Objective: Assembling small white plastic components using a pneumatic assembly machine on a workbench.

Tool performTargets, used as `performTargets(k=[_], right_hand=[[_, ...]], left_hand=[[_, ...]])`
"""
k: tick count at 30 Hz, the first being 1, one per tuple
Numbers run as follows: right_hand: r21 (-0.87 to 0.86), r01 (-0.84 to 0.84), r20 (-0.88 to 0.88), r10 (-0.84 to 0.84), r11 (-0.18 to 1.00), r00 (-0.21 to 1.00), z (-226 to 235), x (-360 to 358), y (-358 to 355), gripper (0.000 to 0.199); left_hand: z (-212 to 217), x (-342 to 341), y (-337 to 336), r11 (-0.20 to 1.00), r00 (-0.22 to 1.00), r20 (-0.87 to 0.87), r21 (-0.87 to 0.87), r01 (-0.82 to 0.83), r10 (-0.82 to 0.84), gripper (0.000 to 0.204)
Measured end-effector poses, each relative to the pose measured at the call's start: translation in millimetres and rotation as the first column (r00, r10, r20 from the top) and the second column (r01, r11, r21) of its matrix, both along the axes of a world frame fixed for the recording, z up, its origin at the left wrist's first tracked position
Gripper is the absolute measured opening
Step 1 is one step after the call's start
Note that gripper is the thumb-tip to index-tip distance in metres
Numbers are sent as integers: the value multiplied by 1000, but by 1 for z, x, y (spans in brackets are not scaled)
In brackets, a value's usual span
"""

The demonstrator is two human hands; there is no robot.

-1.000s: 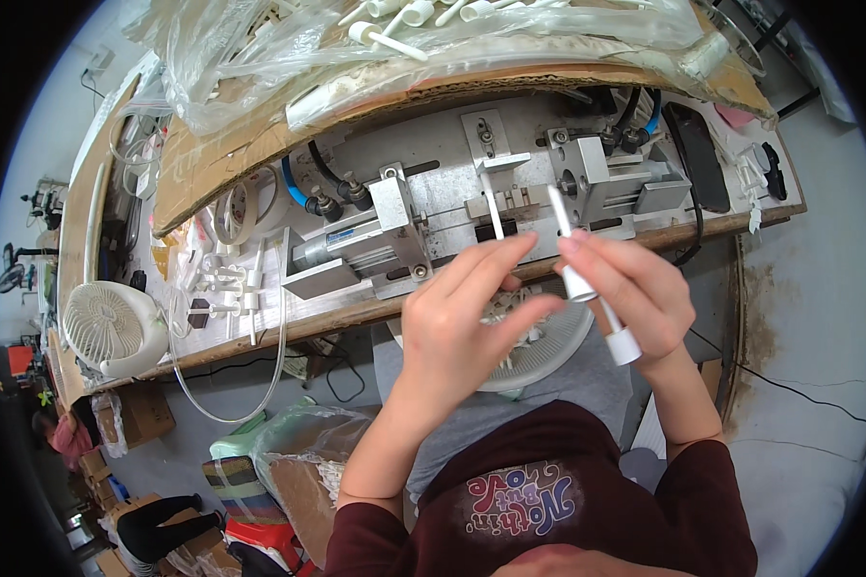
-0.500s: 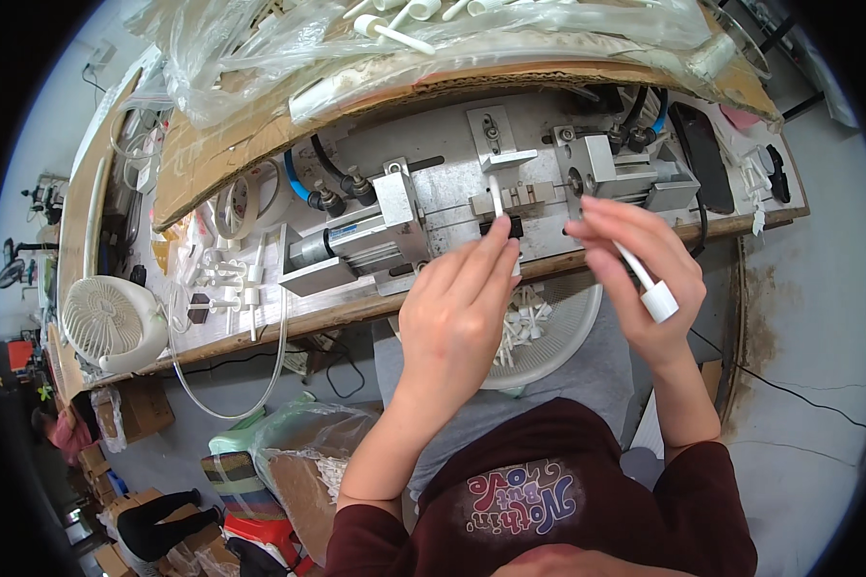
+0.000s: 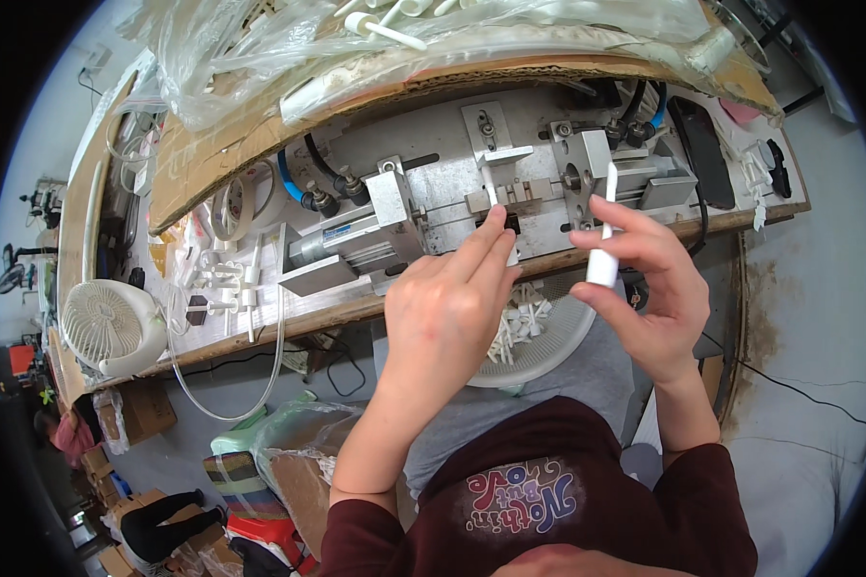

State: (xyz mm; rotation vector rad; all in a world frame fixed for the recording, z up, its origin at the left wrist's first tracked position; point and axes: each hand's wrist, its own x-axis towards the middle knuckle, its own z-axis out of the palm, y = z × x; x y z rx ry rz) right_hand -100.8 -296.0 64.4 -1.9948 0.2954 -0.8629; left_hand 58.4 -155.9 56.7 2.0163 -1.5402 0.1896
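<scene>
Rod point(image 3: 602, 267), white, wide-ended; apparently between right-hand fingers point(image 3: 637, 249)

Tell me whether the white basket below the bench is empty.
Not empty: white pieces lie piled in the basket. How full, I cannot tell; the left hand covers part.

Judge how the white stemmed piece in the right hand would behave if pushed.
The white stemmed piece looks stiff, its stem being straight. Probably light: the right hand holds it in a loose grip. Its rounded, wider end might make it roll.
</scene>
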Motion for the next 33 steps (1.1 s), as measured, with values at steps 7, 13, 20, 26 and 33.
performTargets(k=[7,13,20,26,33], right_hand=[[-442,19,-43,-42,897,998,-11,12,5,34],[-695,-48,-129,-58,718,990,-17,34,9,20],[-757,-50,-148,-96,651,984,-12,51,10,12],[-736,-70,-189,-104,673,977,-8,48,12,11],[-612,-103,-154,10,784,988,15,52,2,20]], left_hand=[[51,42,-5,936,996,-92,-350,-16,-18,23],[88,130,-43,917,943,247,-382,-116,221,28],[90,177,-80,944,973,55,235,-231,224,32],[79,177,-79,994,976,217,-105,9,14,30],[84,161,-73,994,998,56,-104,29,-23,26]])
